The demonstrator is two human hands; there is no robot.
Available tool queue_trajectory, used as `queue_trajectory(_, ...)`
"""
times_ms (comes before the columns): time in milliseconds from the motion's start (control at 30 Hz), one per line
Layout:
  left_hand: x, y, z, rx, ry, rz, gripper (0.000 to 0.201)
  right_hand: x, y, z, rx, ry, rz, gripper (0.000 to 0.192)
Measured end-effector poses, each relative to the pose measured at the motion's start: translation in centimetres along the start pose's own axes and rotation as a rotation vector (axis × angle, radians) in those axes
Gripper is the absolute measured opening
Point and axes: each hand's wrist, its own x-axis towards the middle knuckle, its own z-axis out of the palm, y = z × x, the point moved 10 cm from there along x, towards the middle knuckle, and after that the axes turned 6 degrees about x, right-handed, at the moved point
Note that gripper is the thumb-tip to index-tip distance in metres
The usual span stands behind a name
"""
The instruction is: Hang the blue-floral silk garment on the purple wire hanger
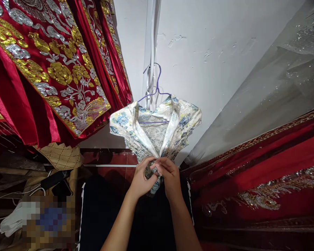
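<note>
A short-sleeved floral shirt [122, 120], cream with blue and yellow flowers, hangs on a thin purple hanger [157, 87] in front of me. Its neckline falls open in a V, with pale facing along both front edges. Where those edges meet, my left hand [146, 176] pinches the cloth, fingers curled and thumb bent inward. My right hand [167, 171] grips the same spot from the other side, its fingertips touching the left ones. The small bit of shirt between the fingertips is hidden.
Red garments with gold and silver embroidery [61, 73] hang at the left. Sheer sparkly fabric [251, 90] and red beaded cloth [267, 188] fill the right. A white wall [199, 45] stands behind. At lower left, a wooden stand [73, 177] holds a phone [62, 189] and cable.
</note>
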Motion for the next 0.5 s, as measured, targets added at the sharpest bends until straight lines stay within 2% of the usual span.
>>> queue_trajectory(67, 0.1, -0.5, 0.0, -0.051, 0.006, -0.010, 0.044, -0.1, 0.0, 0.2, 0.006, -0.022, 0.003, 0.008)
queue_trajectory(200, 0.3, -1.8, -0.3, -0.079, 0.067, -0.073, 0.024, -0.2, -0.1, 1.1, -0.021, -0.116, 0.036, 0.011)
queue_trajectory(333, 0.3, -1.1, -0.3, -0.024, 0.067, -0.083, 0.016, 0.5, -0.6, 1.5, 0.032, -0.124, 0.120, 0.009)
queue_trajectory(433, 0.2, -0.4, -0.4, 0.034, 0.080, -0.068, 0.014, 2.9, -2.8, 1.6, 0.111, -0.066, 0.113, 0.006)
queue_trajectory(500, 0.2, -0.5, -0.7, 0.080, 0.095, -0.068, 0.012, 5.5, -5.5, 2.4, 0.128, -0.094, 0.064, 0.009)
